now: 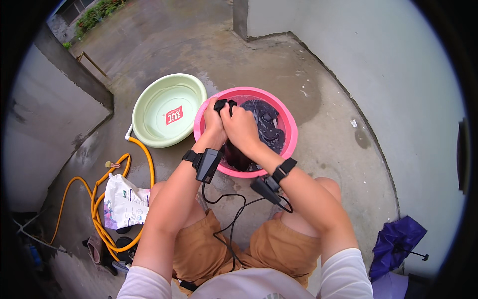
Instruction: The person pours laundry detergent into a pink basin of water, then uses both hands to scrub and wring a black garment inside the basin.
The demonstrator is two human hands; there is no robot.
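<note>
Both hands are together over the left side of a pink plastic basin (292, 144). My left hand (214, 121) grips a piece of black wet cloth (224, 105) at its upper end. Pressed up against it, my right hand (241, 125) is closed on the same cloth. Dark garments (267, 117) lie soaking in sudsy water inside the basin, some of them hidden under my hands and wrists. Whether the held cloth joins the garments below cannot be seen.
A pale green basin (153, 108) with a red printed mark stands left, touching or almost touching the pink one. An orange hose (151, 160) coils beside a white detergent pouch (125, 200). Cables (233, 224) hang between my wrist devices. A purple umbrella (396, 243) lies at lower right by the wall (418, 130).
</note>
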